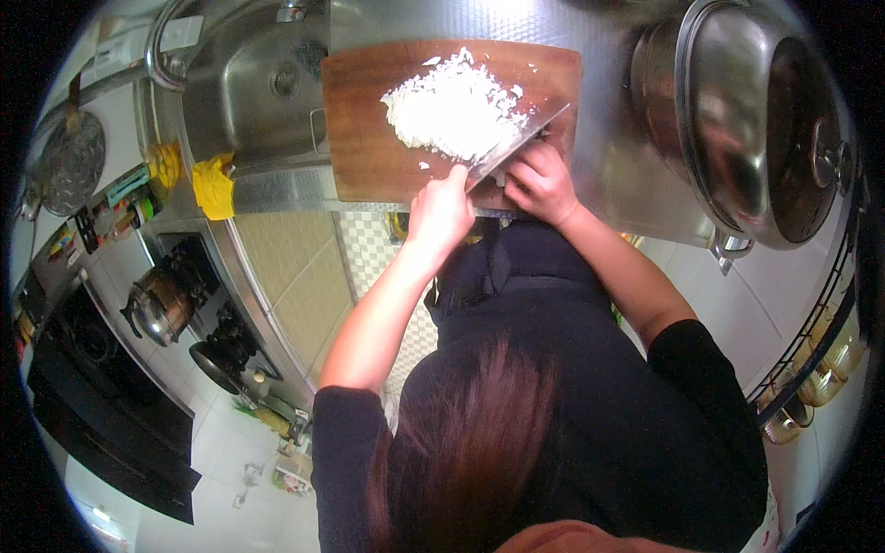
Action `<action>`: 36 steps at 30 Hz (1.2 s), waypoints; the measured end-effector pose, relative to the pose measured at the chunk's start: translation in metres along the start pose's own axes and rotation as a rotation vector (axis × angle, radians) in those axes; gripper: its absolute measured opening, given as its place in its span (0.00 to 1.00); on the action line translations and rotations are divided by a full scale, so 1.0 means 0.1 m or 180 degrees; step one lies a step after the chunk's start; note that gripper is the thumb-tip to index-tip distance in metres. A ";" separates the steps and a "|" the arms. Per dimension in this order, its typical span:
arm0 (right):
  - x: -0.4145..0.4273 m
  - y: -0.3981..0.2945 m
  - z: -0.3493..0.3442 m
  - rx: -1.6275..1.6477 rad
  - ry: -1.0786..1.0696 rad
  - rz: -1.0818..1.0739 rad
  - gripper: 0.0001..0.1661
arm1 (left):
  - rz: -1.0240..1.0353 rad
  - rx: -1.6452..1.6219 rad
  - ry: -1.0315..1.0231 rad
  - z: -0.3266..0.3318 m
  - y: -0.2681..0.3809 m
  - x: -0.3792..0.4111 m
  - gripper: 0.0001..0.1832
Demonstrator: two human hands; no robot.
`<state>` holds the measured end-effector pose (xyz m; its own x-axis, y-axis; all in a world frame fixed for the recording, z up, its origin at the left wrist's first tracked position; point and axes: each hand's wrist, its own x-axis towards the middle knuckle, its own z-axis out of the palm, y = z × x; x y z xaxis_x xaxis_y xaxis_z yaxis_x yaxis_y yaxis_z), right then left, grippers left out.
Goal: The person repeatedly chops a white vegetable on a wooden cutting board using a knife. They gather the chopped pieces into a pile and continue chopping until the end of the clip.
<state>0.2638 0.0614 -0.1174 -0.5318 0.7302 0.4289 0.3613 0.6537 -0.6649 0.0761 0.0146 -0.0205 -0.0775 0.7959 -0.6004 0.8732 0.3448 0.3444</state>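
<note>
A pile of finely chopped white food (453, 104) lies on a wooden cutting board (359, 124), with loose bits scattered around it. My left hand (442, 207) grips the handle end of a wide-bladed kitchen knife (508, 148), thumb along its near end. The blade slants up to the right, along the pile's lower right side. Close against the blade's right side is my right hand (543, 181), its fingers curled. A small whitish piece shows by those fingertips; whether they hold it or press on the blade cannot be made out.
A steel sink (259, 90) lies left of the board, a yellow cloth (213, 186) on its near edge. On the right stands a large lidded steel pot (733, 124). Farther left are a gas hob (187, 252) with a steel pot (162, 307) and a dark pan (216, 366).
</note>
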 end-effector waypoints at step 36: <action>-0.06 -0.01 0.00 0.0021 -0.0054 0.0060 0.14 | -0.0062 -0.0116 0.0222 0.18 0.00 -0.03 0.07</action>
<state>0.2666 0.0560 -0.1193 -0.5379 0.7388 0.4059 0.3664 0.6386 -0.6767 0.0852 0.0028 -0.0316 -0.1288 0.8211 -0.5560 0.8532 0.3775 0.3599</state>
